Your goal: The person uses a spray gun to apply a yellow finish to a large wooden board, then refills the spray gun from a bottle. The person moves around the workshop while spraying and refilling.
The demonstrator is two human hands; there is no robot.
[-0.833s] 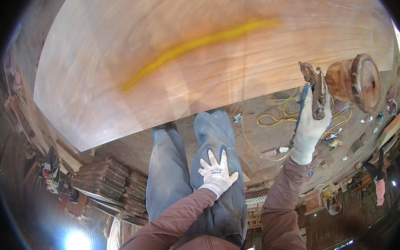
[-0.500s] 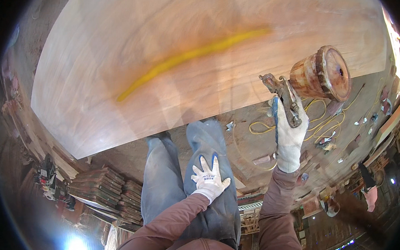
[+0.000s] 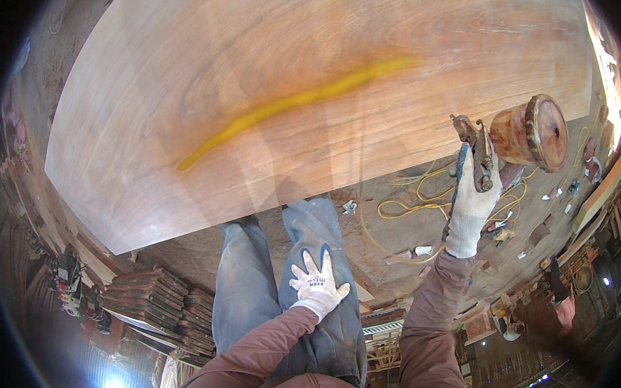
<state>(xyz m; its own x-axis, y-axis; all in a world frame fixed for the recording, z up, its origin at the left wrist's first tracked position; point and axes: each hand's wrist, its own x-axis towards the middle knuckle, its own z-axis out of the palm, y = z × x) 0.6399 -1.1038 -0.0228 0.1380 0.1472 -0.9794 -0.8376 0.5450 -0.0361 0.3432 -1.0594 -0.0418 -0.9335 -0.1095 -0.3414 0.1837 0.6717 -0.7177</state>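
- Toward three o'clock, the spray gun (image 3: 484, 161) is gripped by the right hand (image 3: 474, 201), fingers closed around it; at six, the left hand (image 3: 320, 285) is laid on the thigh (image 3: 288, 295), fingers spread wide.
- Drips could be caused by tipping the cup (image 3: 515, 135); the yellow hose (image 3: 394, 213) could be snagged by a foot.
- The spray gun's metal is crusted, the cup round and stained; at twelve, the wooden board (image 3: 247, 64) is swirl-grained, streaked yellow.
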